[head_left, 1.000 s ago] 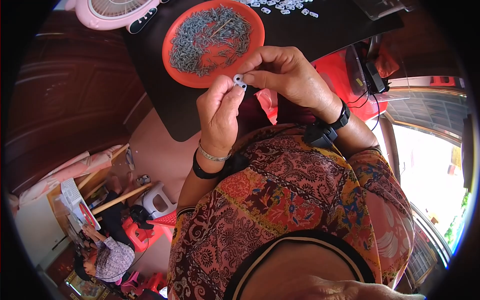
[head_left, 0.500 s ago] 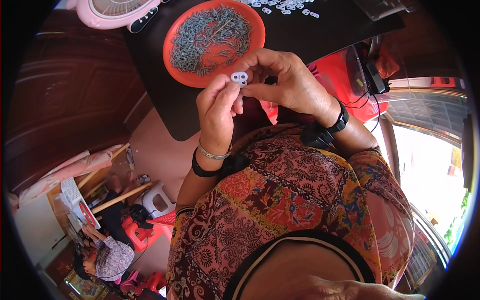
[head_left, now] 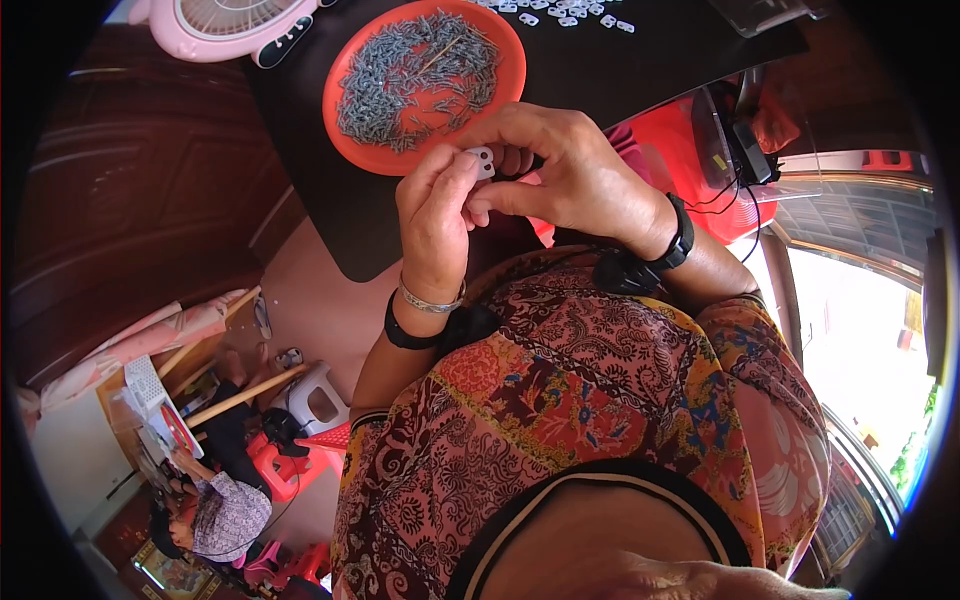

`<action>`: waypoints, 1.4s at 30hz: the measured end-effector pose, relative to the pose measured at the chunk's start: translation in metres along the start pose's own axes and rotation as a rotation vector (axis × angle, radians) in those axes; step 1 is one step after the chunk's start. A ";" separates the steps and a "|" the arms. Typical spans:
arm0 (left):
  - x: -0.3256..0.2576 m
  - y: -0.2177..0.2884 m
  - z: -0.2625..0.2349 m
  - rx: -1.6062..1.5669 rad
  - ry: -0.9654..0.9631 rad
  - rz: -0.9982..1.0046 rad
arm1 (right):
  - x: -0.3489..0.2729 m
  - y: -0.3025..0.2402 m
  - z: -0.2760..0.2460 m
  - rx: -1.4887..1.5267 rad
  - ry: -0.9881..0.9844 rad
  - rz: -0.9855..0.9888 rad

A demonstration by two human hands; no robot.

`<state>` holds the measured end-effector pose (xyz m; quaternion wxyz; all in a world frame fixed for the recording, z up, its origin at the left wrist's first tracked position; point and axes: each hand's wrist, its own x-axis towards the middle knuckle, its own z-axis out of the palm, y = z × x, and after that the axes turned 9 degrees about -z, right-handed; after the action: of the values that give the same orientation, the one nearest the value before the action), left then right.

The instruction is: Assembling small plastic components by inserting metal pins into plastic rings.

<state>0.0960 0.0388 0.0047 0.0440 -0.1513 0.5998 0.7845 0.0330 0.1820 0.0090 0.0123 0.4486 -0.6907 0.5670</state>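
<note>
- Left hand point(head_left: 435, 215) pinches a white piece point(head_left: 485, 160) near the orange tray's point(head_left: 365, 156) rim.
- Right hand point(head_left: 590, 185) curls beside; grip unclear.
- Black tabletop point(head_left: 318, 200) borders the tray.

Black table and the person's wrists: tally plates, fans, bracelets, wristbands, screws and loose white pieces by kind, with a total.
Orange plate: 1
Pink fan: 1
Silver bracelet: 1
Black wristbands: 2
Grey screws and loose white pieces: too many and small to count
Total counted: 5

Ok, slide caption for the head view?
Left hand pinches a white piece, right hand alongside, near an orange plate of screws.
</note>
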 end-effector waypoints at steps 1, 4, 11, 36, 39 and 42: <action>-0.001 0.000 0.001 0.019 0.022 -0.006 | 0.000 0.000 0.002 -0.114 0.019 -0.077; -0.001 -0.001 -0.005 0.042 -0.003 0.011 | 0.000 -0.001 0.002 -0.169 0.018 -0.115; 0.001 -0.004 -0.006 0.064 0.003 0.040 | -0.003 0.003 0.001 -0.174 0.022 -0.150; -0.001 -0.006 -0.004 0.121 -0.039 0.295 | 0.034 -0.014 -0.106 -0.648 0.238 -0.096; 0.001 -0.008 -0.005 0.078 -0.077 0.260 | 0.072 -0.007 -0.204 -1.232 0.420 0.070; 0.000 -0.013 -0.007 0.097 -0.083 0.252 | 0.097 -0.011 -0.216 -1.256 0.489 -0.143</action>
<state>0.1002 0.0358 -0.0087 -0.0231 -0.0399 0.6487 0.7596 -0.1239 0.2952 0.1451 0.4639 0.2597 -0.8352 0.1410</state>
